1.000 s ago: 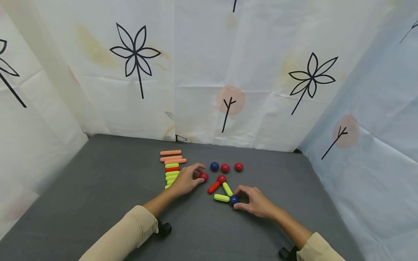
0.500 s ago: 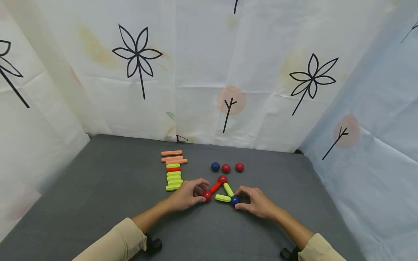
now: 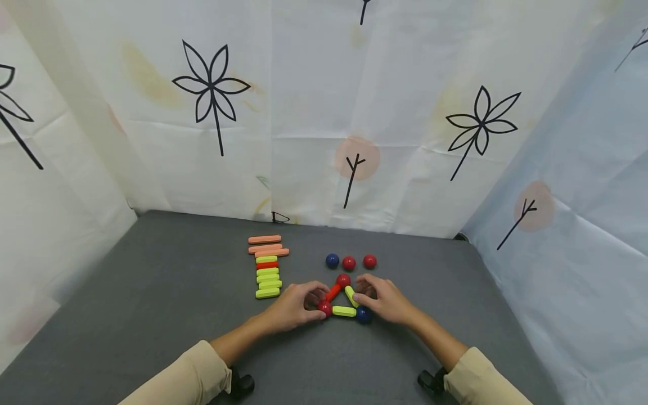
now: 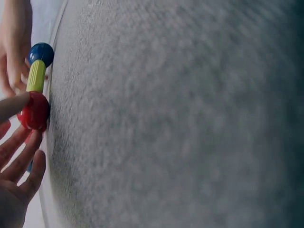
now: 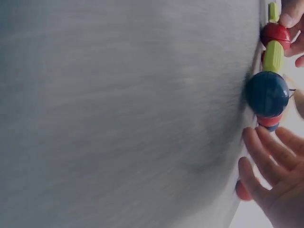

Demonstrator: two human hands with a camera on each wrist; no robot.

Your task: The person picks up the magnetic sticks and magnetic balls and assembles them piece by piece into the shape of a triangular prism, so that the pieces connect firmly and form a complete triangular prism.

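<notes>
- Triangle point(image 3: 344, 311): right of the stick row point(image 3: 267, 271); joining it up seems the current step.
- Left hand point(image 3: 296, 306) pinches red ball point(image 3: 325, 307).
- Right hand point(image 3: 387, 301) spread, holding nothing.
- Next move likely calls for gentle pressing.

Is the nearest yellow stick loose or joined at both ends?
Seemingly joined: the yellow stick meets the red ball and blue ball, no gap showing.
</notes>
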